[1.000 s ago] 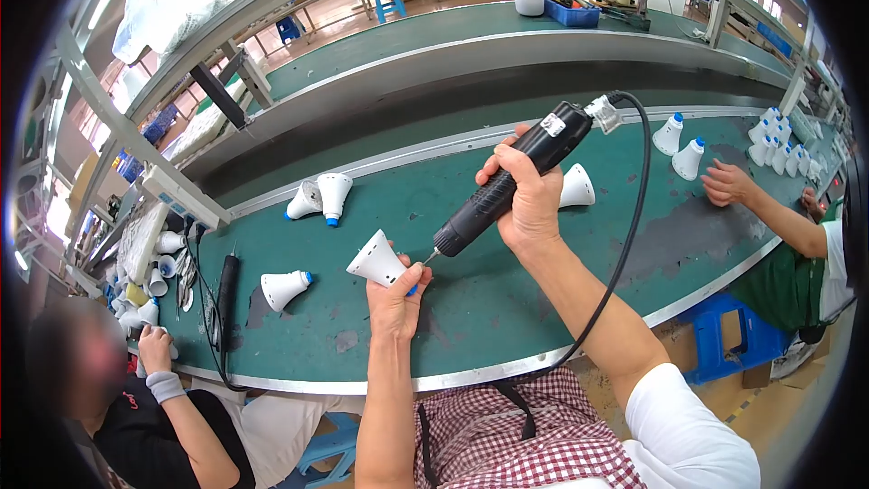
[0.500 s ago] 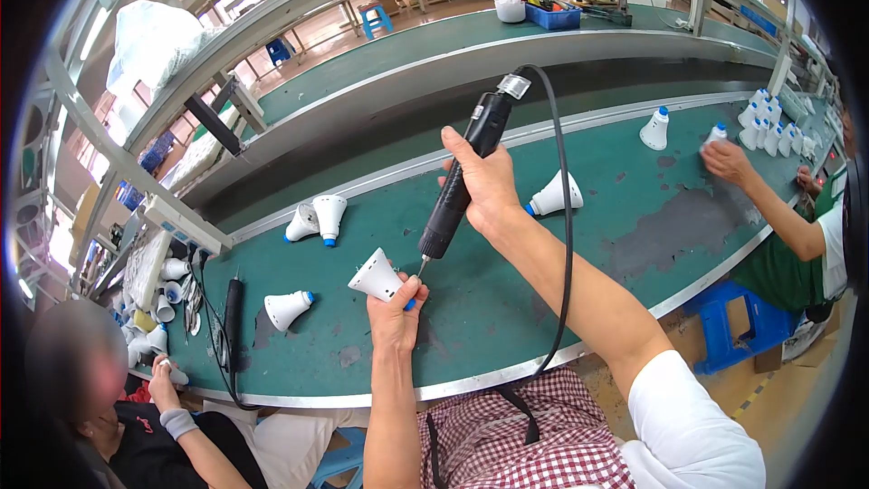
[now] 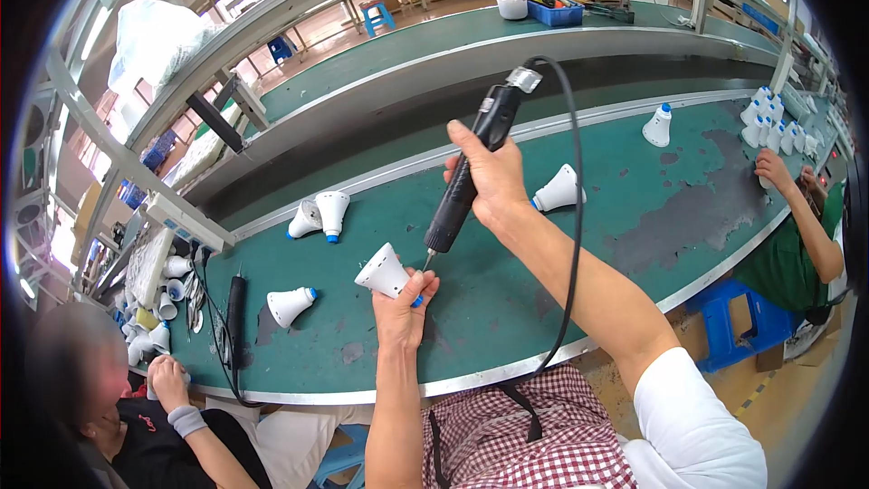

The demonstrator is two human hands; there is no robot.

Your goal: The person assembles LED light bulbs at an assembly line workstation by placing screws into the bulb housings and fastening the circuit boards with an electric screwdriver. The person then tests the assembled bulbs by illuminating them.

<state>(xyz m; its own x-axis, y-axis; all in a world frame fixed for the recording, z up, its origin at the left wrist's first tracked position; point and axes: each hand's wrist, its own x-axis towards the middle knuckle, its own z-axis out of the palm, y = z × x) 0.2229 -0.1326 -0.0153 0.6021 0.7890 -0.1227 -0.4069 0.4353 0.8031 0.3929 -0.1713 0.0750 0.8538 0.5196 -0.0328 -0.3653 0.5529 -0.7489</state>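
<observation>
My left hand [image 3: 398,310] grips a white funnel-shaped bulb housing [image 3: 382,270] near its blue end, with the wide end pointing up and left. My right hand [image 3: 491,177] is wrapped around a black electric screwdriver [image 3: 450,217], held tilted above the bench. Its thin bit reaches down to the fingertips of my left hand, beside the housing's narrow end. Whether the tip touches a screw is too small to tell. The screwdriver's black cable loops from its top past my right forearm.
On the green bench [image 3: 507,308] lie more housings [image 3: 290,307], with one standing upright [image 3: 657,127]. A second black screwdriver [image 3: 236,321] rests at left. Housings are grouped at far right [image 3: 775,131]. One co-worker's hand [image 3: 168,382] is at left, another's [image 3: 772,168] at right.
The screwdriver, housing and both my hands have shifted slightly right in view. The right co-worker's hand has drawn back toward the bench edge, and the left co-worker's hands have come together.
</observation>
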